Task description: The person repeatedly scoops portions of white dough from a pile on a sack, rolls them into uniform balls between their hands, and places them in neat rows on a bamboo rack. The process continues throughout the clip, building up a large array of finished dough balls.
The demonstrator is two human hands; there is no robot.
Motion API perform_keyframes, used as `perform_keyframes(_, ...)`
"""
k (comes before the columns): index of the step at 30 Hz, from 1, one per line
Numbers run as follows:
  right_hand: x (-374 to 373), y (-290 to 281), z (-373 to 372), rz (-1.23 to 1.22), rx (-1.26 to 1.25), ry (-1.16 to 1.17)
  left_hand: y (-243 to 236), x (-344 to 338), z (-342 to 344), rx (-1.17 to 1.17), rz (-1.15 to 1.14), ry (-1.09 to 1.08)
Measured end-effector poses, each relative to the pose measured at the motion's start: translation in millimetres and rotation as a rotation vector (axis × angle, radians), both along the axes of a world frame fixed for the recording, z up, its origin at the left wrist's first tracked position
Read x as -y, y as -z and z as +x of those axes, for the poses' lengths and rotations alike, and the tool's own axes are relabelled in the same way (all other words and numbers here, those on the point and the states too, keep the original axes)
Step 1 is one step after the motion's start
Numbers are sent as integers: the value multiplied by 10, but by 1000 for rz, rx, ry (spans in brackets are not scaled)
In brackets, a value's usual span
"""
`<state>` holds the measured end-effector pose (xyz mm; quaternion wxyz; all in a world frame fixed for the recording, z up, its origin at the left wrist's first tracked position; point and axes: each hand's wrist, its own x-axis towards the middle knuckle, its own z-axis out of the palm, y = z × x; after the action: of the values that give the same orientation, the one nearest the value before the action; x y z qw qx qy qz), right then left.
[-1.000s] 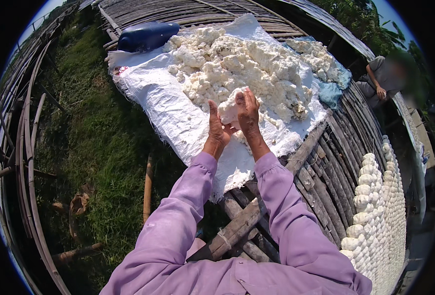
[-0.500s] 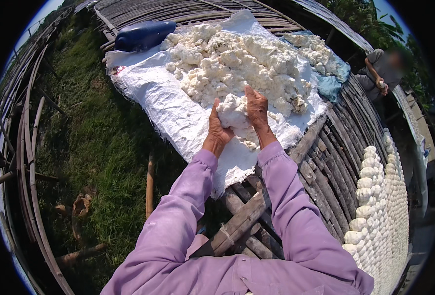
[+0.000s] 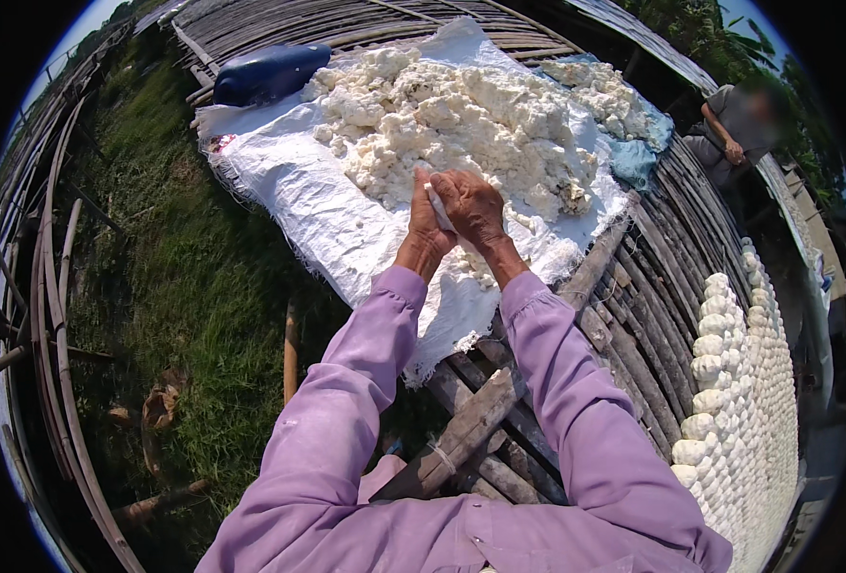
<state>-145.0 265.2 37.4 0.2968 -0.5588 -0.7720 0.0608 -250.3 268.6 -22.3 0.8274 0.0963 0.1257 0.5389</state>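
Note:
Between my palms a lump of white, crumbly dough-like stuff point(image 3: 436, 203) is squeezed, and only a thin strip of it shows. My left hand point(image 3: 425, 224) is closed on it from the left. Wrapped over it from the right is my right hand point(image 3: 473, 208), fingers bent and knuckles up. Just beyond both hands rises a big heap of the same white stuff point(image 3: 451, 115). It lies on a white woven plastic sheet point(image 3: 284, 186) with frayed edges, and loose crumbs are scattered near my wrists.
A dark blue plastic container point(image 3: 272, 74) lies at the sheet's far left corner. More white stuff sits on a light blue sheet point(image 3: 638, 164). Rows of pale balls point(image 3: 714, 368) cover the pole platform point(image 3: 647, 315) at right. Another person point(image 3: 736, 129) is at far right. Grass point(image 3: 184, 315) lies left.
My right hand has come over the lump and closed against my left, so the lump is now mostly hidden. The other person's hand has shifted, and the pale thing in it no longer shows.

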Motion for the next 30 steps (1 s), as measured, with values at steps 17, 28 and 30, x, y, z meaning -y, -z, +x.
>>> perform_keyframes(17,-22,-199,169,-168,183,-155,320,-37,136,-217,100,7)
perform_keyframes(28,150,143,365,-305,-1154,147,83,159,143,-157,-56,72)
perform_keyframes(30,305,168,402,-6,-968,98,99,249,191,-216,-80,-10)
